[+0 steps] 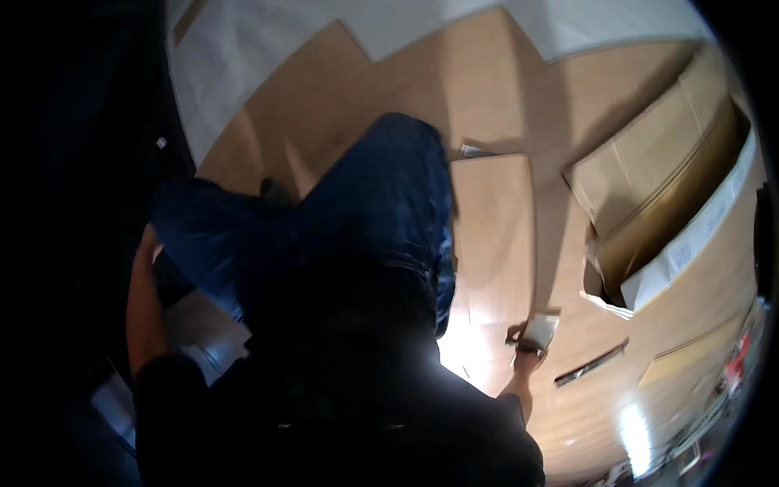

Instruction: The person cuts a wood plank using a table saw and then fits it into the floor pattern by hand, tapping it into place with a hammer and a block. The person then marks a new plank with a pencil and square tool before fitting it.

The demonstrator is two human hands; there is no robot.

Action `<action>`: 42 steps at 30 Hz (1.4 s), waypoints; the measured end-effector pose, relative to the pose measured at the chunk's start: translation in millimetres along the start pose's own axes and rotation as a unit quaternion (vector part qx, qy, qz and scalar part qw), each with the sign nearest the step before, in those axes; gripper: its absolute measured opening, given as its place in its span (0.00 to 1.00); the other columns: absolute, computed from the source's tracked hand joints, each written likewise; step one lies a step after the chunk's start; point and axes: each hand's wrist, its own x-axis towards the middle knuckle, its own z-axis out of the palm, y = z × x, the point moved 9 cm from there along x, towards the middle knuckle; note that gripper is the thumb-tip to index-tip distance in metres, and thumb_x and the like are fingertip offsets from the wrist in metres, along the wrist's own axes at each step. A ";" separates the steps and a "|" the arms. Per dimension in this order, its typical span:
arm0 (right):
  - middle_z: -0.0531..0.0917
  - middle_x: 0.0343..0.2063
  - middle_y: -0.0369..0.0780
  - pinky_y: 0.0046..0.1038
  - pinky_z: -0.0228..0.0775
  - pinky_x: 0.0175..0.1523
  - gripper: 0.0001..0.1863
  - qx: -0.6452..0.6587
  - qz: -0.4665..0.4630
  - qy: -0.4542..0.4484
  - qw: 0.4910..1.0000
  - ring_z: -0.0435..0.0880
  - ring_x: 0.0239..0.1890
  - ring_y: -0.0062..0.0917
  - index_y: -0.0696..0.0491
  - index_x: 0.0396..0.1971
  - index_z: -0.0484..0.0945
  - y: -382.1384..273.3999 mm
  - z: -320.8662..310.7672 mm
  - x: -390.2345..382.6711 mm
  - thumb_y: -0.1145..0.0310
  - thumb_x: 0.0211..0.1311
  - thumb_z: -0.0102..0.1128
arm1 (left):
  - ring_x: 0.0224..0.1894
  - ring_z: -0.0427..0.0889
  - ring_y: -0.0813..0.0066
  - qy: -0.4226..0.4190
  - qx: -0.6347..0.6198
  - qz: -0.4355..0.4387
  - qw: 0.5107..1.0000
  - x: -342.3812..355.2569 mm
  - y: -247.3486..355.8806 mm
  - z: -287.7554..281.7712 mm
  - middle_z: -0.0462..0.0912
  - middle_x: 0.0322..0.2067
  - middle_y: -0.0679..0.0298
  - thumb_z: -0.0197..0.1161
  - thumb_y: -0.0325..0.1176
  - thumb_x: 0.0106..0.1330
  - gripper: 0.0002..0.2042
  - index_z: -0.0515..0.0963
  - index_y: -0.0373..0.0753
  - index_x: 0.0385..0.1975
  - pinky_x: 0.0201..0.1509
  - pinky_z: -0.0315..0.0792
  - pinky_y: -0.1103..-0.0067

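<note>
My right hand [529, 358] is closed low on the right, its fingers wrapped round a small pale, flat-faced object [541, 328] with dark parts at its near side. Its exact kind cannot be made out. Just beyond and to the left lies a long flat cardboard piece [492, 235], beside my bent leg in blue jeans [381, 195]. To the right of this hand rests a narrow dark strip [591, 364]. My left hand [151, 239] is at the outer side of my left knee, its fingers mostly hidden in shadow.
An open cardboard box [661, 219] with a white printed side lies at the right. Large brown cardboard sheeting [503, 97] covers the floor, ending in a jagged edge against a pale surface [422, 24]. Another flat cardboard piece [690, 353] lies lower right. The left side is very dark.
</note>
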 end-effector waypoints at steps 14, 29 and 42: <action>0.87 0.43 0.45 0.38 0.78 0.52 0.20 -0.003 0.001 0.197 0.980 0.85 0.44 0.37 0.61 0.40 0.85 -209.3 -152.0 -14.7 0.63 0.50 0.74 | 0.59 0.78 0.59 -0.113 -0.287 0.153 0.939 164.8 -36.4 123.2 0.76 0.60 0.50 0.63 0.40 0.70 0.26 0.68 0.38 0.65 0.61 0.73 0.68; 0.75 0.58 0.54 0.53 0.53 0.68 0.20 -0.352 -0.792 0.016 0.498 0.63 0.66 0.52 0.47 0.41 0.87 -1069.9 61.0 -338.0 0.59 0.44 0.73 | 0.65 0.72 0.52 0.026 -0.641 0.226 0.733 178.3 -6.8 86.7 0.71 0.63 0.47 0.49 0.51 0.76 0.31 0.55 0.38 0.71 0.67 0.66 0.66; 0.74 0.59 0.53 0.48 0.60 0.67 0.13 -0.284 -0.789 0.011 0.544 0.67 0.64 0.49 0.46 0.38 0.87 -1098.3 224.5 -365.1 0.62 0.50 0.72 | 0.44 0.80 0.53 0.214 -0.499 0.013 0.839 274.5 -122.7 98.6 0.78 0.34 0.53 0.51 0.44 0.76 0.11 0.72 0.46 0.47 0.43 0.77 0.61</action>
